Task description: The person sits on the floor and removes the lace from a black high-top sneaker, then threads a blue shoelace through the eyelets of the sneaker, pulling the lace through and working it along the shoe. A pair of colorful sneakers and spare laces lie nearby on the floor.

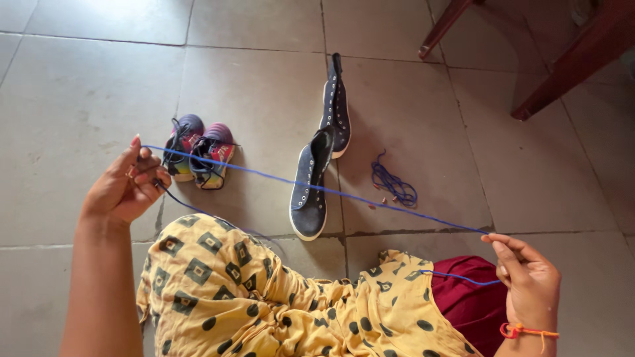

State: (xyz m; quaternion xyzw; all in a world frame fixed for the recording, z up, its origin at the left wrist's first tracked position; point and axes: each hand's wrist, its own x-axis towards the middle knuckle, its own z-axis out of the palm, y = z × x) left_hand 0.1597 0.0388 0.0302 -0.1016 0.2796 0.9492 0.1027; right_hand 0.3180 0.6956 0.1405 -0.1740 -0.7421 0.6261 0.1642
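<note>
The left hand is raised, fingers curled, pinching one end of a blue shoelace. The right hand pinches the other end between thumb and fingertips; an orange thread bracelet circles its wrist. The shoelace runs taut and thin between both hands, above the tiled floor, with slack tails hanging at each hand. Beneath it lies the nearer of two dark blue canvas shoes, unlaced. A second blue lace lies bundled beside them. A pair of small multicoloured shoes stands near the left hand. Yellow patterned fabric covers the knees.
</note>
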